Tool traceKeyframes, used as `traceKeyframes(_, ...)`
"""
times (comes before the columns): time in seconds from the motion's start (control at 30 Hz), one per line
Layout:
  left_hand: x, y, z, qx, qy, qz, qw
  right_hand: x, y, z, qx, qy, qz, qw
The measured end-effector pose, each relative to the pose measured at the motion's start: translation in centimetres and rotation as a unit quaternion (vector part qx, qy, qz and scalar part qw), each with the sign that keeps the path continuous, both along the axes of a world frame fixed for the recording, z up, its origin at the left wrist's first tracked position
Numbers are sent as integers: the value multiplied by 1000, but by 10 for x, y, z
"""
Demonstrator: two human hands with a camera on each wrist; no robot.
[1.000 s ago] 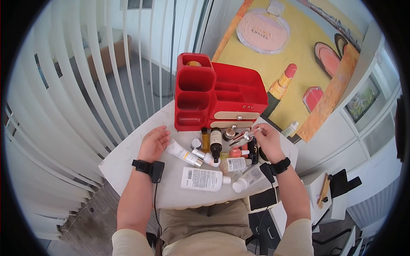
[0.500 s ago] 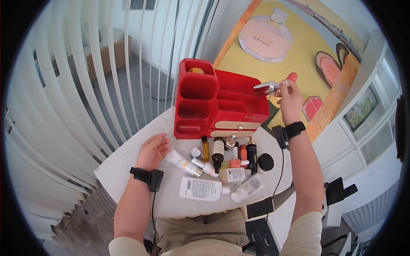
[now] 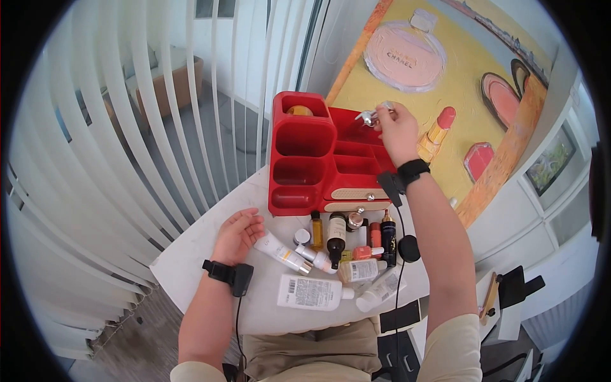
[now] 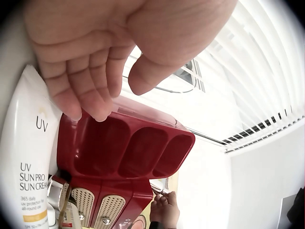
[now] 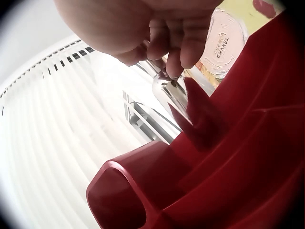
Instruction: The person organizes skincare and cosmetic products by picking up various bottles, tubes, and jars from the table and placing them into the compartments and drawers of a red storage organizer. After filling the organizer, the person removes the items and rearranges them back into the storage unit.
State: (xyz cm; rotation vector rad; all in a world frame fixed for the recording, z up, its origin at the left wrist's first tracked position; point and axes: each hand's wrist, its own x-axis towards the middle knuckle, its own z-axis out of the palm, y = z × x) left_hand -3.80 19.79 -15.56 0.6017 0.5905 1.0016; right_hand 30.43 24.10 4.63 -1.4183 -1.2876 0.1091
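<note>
My right hand [image 3: 400,135] is raised over the back section of a red cosmetics organizer [image 3: 323,186]. Its fingertips pinch a shiny silver metal piece [image 5: 167,90], which shows two pointed prongs mirroring red in the right wrist view; its exact kind I cannot tell. In the left wrist view, the organizer's wall and dividers stand beyond my left hand [image 4: 95,52]. That hand holds nothing and rests at the table's left, fingers loosely bent. Right beside its fingertips lies a white sun cream tube [image 4: 29,152].
Before the organizer's drawers [image 3: 359,193] lie several cosmetics: a dark dropper bottle [image 3: 336,232], an amber bottle [image 3: 316,230], a black bottle [image 3: 388,240] and a round black jar [image 3: 409,248]. A large white bottle [image 3: 312,293] lies nearest the body. A painting [image 3: 407,89] leans behind.
My right hand has lifted the silver piece from among the cosmetics, passed over the organizer's right side, and moved left over its back section. The left hand stays by the tube.
</note>
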Motion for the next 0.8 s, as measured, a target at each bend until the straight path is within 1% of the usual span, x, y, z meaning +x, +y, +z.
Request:
traceKeyframes(0.07,0,0,1,3,0,2,1000,-5,10,-5,5,-4,0,1000)
traceKeyframes(0.17,0,-1,0,4,8,5,1000,-11,19,-11,-29,-26,1,999)
traceKeyframes(0.33,1,-1,0,10,20,5,1000,-20,28,-20,-56,-24,6,998)
traceKeyframes(0.4,2,-2,2,7,15,5,1000,-22,29,-22,-51,-4,37,998)
traceKeyframes(0.47,2,-2,2,1,13,2,1000,-23,27,-23,-60,-5,41,997)
traceKeyframes(0.53,2,-1,1,7,7,3,1000,-26,21,-20,-87,55,111,988)
traceKeyframes(0.6,1,1,-1,12,16,0,1000,-25,13,-22,-103,54,119,986)
traceKeyframes(0.67,2,0,-2,16,23,-2,1000,-20,4,-26,-88,3,90,992)
traceKeyframes(0.7,2,-1,0,18,26,-1,999,-18,-4,-29,-91,3,90,992)
traceKeyframes(0.77,2,0,1,19,28,1,999,-22,-32,-36,-18,-150,43,988)
traceKeyframes(0.8,2,0,1,20,28,0,999,-27,-51,-41,-50,-149,77,985)
